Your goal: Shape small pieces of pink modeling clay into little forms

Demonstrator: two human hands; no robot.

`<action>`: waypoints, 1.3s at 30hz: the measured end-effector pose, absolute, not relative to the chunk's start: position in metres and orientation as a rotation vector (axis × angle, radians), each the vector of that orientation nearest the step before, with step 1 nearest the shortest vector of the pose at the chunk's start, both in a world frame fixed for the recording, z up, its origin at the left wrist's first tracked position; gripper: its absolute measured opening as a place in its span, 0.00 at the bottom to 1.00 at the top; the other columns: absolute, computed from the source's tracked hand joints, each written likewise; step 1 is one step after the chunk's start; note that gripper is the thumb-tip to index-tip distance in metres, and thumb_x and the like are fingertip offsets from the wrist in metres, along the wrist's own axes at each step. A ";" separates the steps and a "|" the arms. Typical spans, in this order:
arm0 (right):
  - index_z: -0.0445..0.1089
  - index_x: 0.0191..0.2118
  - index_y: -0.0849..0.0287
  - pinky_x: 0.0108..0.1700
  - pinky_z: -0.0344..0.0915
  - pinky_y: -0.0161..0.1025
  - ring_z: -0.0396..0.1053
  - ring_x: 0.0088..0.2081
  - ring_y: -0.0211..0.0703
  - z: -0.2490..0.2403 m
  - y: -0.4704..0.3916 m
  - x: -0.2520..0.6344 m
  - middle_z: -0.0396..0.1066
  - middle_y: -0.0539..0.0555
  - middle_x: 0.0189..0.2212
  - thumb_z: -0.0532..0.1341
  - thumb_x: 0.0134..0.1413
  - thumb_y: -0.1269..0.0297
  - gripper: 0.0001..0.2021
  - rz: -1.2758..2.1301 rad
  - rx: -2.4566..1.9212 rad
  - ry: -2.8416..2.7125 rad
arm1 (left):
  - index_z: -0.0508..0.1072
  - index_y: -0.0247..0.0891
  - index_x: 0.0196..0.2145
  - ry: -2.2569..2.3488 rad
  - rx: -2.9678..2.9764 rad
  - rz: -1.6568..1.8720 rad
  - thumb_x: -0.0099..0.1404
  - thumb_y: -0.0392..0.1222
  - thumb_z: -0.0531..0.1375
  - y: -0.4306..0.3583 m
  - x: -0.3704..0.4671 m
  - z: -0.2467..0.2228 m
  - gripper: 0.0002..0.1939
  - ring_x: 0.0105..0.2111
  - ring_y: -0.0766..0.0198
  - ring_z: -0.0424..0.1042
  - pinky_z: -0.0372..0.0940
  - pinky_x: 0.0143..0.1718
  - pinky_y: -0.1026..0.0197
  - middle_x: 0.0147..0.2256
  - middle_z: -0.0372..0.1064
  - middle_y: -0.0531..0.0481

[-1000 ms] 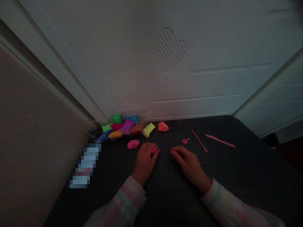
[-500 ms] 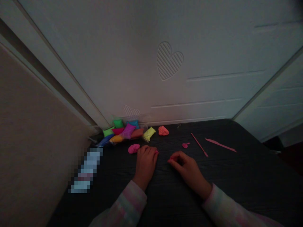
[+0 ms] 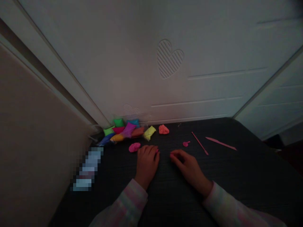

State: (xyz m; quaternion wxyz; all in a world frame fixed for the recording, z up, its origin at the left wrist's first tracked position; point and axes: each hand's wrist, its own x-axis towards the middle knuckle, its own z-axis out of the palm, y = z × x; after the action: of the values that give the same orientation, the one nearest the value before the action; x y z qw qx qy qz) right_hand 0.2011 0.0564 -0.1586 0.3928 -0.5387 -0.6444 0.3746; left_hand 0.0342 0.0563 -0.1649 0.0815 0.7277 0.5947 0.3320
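Note:
My left hand (image 3: 147, 164) rests on the dark table, its fingers curled and closed. A bit of pink modelling clay (image 3: 157, 151) peeks out between its thumb and forefinger. Just left of those fingers lies a flattened pink clay lump (image 3: 134, 147). To the right, my right hand (image 3: 188, 167) is closed in a pinch, with a small piece of pink clay (image 3: 172, 154) showing at the fingertips. The two hands are apart. Beyond the right hand lie a small round pink clay shape with a thin stem (image 3: 186, 143) and a slim pink stick tool (image 3: 200, 143).
Against the white panel (image 3: 170, 94) at the back lie several coloured clay packets (image 3: 129, 130), a yellow packet (image 3: 149, 133) and an orange clay lump (image 3: 163, 129). A pink clay knife (image 3: 221, 143) lies on the right of the table (image 3: 236, 176). A blurred strip (image 3: 88, 168) is on the left.
The right hand's thumb and forefinger have drawn closer together, narrowing the gap between them. The left hand is nearly still. The whole view has shifted slightly.

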 end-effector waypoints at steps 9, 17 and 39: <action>0.71 0.38 0.57 0.40 0.71 0.42 0.75 0.36 0.45 -0.162 0.057 0.200 0.77 0.54 0.34 0.59 0.49 0.67 0.09 0.907 -1.314 -1.641 | 0.75 0.39 0.33 1.564 1.697 1.212 0.60 0.37 0.56 0.041 0.052 -0.156 0.08 0.40 0.55 0.70 0.61 0.47 0.49 0.36 0.74 0.46; 0.71 0.33 0.55 0.38 0.71 0.39 0.75 0.33 0.43 -0.157 0.052 0.200 0.77 0.51 0.30 0.59 0.50 0.68 0.05 0.883 -1.257 -1.751 | 0.73 0.34 0.35 1.375 1.108 1.165 0.59 0.46 0.57 0.036 0.065 -0.158 0.12 0.28 0.63 0.73 0.68 0.31 0.60 0.30 0.75 0.47; 0.70 0.36 0.57 0.38 0.71 0.44 0.74 0.35 0.47 -0.163 0.050 0.201 0.75 0.57 0.33 0.56 0.54 0.62 0.08 0.719 -1.261 -1.815 | 0.74 0.39 0.38 2.169 1.702 1.227 0.59 0.41 0.55 0.024 -0.035 -0.127 0.11 0.55 0.49 0.60 0.47 0.59 0.45 0.44 0.71 0.42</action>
State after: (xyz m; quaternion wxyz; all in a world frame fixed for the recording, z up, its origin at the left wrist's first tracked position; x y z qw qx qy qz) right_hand 0.2010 0.0499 -0.1633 0.3976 -0.4980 -0.7165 0.2838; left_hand -0.0349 0.0237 -0.1274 0.0619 0.5629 0.7173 0.4059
